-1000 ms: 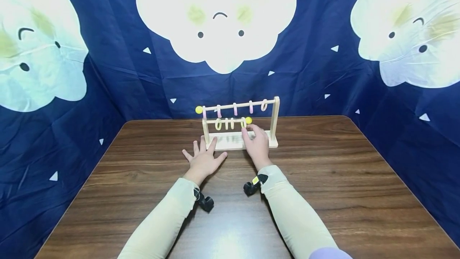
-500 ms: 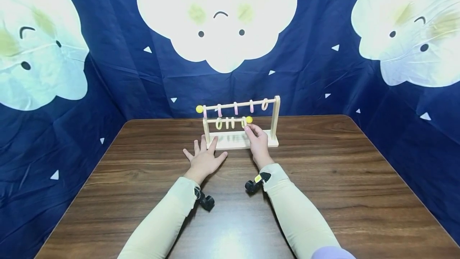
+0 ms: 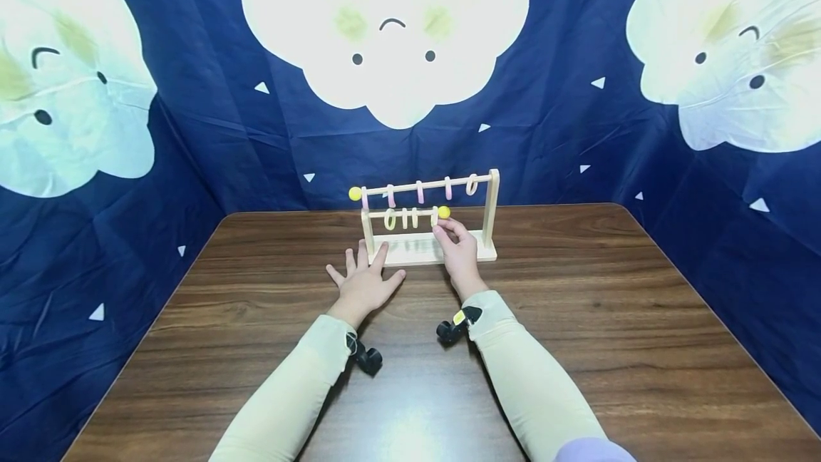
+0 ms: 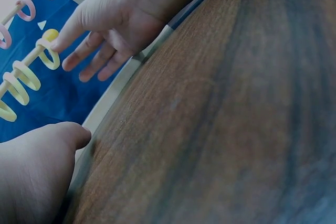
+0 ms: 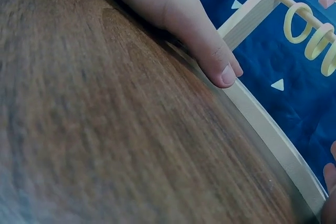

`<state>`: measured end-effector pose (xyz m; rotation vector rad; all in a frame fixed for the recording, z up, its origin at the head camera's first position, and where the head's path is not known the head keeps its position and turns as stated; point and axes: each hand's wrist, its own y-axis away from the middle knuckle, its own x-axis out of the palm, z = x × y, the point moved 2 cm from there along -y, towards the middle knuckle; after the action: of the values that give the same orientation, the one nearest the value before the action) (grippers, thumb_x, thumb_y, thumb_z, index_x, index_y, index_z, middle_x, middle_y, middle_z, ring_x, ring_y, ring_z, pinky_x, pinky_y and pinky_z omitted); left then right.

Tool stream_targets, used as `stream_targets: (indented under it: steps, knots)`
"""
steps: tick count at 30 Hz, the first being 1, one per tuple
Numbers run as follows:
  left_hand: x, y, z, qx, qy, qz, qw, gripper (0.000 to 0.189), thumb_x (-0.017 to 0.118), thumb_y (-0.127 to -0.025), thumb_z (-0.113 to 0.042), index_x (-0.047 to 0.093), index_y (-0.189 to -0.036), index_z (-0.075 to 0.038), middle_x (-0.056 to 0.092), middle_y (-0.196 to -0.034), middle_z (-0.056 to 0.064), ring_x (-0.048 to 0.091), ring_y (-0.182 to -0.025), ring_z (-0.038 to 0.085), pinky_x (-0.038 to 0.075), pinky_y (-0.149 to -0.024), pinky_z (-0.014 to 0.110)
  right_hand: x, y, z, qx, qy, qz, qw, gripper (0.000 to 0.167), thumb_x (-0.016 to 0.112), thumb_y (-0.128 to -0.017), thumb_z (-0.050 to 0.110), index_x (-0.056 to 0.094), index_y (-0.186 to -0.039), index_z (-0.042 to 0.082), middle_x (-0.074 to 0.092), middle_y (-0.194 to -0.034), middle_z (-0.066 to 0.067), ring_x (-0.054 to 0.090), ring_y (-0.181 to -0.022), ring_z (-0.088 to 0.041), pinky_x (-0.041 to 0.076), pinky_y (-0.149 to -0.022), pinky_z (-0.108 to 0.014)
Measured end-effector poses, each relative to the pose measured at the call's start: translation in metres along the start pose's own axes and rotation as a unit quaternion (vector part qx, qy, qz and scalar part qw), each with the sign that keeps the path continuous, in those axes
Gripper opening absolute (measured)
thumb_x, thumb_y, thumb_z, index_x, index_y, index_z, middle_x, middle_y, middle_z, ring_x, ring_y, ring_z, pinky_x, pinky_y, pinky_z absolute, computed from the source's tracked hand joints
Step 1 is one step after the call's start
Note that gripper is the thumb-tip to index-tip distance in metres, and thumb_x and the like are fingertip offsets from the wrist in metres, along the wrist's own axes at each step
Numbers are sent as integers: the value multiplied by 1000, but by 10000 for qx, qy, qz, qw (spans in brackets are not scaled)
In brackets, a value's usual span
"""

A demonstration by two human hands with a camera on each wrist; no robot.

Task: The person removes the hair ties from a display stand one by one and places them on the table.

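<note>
A small wooden rack [image 3: 410, 251] stands near the table's back edge, with an upper and a lower rod. Pink rings [image 3: 420, 192] hang spaced along the upper rod. Several pale yellow rings [image 4: 17, 88] hang on the lower one. My right hand [image 3: 460, 255] pinches the yellow ring [image 4: 55, 61] beside the yellow end ball [image 3: 444, 212] between thumb and forefinger; its other fingers hang loose in the left wrist view. My left hand [image 3: 362, 287] has its fingers spread at the left end of the base, beside the left post [image 5: 252, 17].
The wooden table [image 3: 577, 348] reaches well to both sides of the rack. Another yellow ball [image 3: 355, 194] caps the upper rod's left end. Behind hangs a dark blue cloth [image 3: 551, 134] with white clouds. Each wrist carries a small black camera [image 3: 368, 361].
The right hand has shifted very slightly, its thumb and forefinger still at the ring near the ball. The left hand and the rings stay where they were.
</note>
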<state>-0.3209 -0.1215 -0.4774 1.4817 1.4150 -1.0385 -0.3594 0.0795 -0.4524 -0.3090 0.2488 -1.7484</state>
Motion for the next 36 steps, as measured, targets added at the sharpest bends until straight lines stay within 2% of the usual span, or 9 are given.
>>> stream_targets:
  steps: [3, 7, 9, 12, 16, 20, 26, 28, 36]
  knots:
    - [0, -1, 0, -3, -8, 0, 10000, 83, 36, -94, -76, 18, -162, -34, -2, -168, 19, -6, -152, 48, -14, -104, 80, -1, 6, 16, -106, 105, -12, 9999, 21, 67, -95, 2, 68, -112, -11, 63, -129, -25, 65, -111, -33, 50, -87, -20]
    - [0, -1, 0, -2, 0, 13, 10000, 82, 37, -94, -75, 17, -163, -34, -2, -168, 19, -7, -152, 48, -14, -104, 80, -1, 12, 28, -351, 227, -179, 9990, 18, 66, -95, -1, 68, -108, -13, 65, -122, -25, 65, -110, -35, 53, -91, -28]
    - [0, -1, 0, -3, -10, 23, 10000, 83, 37, -94, -75, 17, -163, -34, -2, -168, 19, -7, -152, 48, -14, -104, 80, 0, 13, 29, -476, 282, -307, 9980, 16, 66, -95, -2, 68, -106, -13, 66, -118, -26, 65, -108, -36, 53, -93, -36]
    - [0, 0, 1, -19, -12, 46, 10000, 83, 38, -94, -74, 17, -163, -33, -2, -168, 19, -7, -152, 47, -14, -104, 80, -1, 7, 13, -537, 331, -496, 9968, 15, 68, -95, 2, 70, -106, -9, 67, -115, -22, 66, -106, -33, 53, -93, -38]
    - [1, -2, 1, -22, -4, 50, 10000, 83, 38, -94, -74, 16, -163, -34, -3, -168, 19, -7, -152, 47, -14, -104, 80, -3, -3, -10, -510, 368, -699, 9956, 15, 70, -95, 7, 72, -106, -3, 67, -111, -16, 65, -100, -23, 53, -89, -30]
    - [2, -3, 1, -6, -5, 53, 10000, 83, 39, -94, -74, 16, -163, -34, -3, -168, 20, -8, -152, 47, -14, -104, 80, -3, -4, -9, -542, 406, -843, 9941, 14, 70, -95, 6, 72, -105, -3, 66, -108, -16, 63, -96, -18, 52, -86, -24]
    - [0, -3, 1, 0, -22, 47, 10000, 83, 39, -94, -74, 16, -163, -34, -3, -168, 19, -8, -152, 47, -13, -104, 80, -2, -5, -8, -648, 472, -945, 9923, 15, 66, -95, -1, 69, -106, -11, 64, -110, -26, 63, -100, -32, 50, -87, -25]
    - [0, -3, 0, 4, -25, 43, 10000, 83, 39, -94, -74, 16, -163, -34, -3, -168, 19, -7, -152, 47, -13, -104, 80, -2, -6, -9, -649, 504, -950, 9921, 15, 65, -96, -2, 68, -106, -12, 64, -110, -27, 63, -99, -32, 50, -86, -25]
    - [0, -2, 1, 16, -21, 71, 10000, 82, 38, -94, -74, 15, -163, -34, -4, -168, 19, -8, -152, 47, -13, -104, 80, -7, -6, -13, -586, 251, -945, 9935, 13, 69, -95, 5, 71, -104, -4, 67, -107, -17, 60, -94, -14, 48, -84, -23]
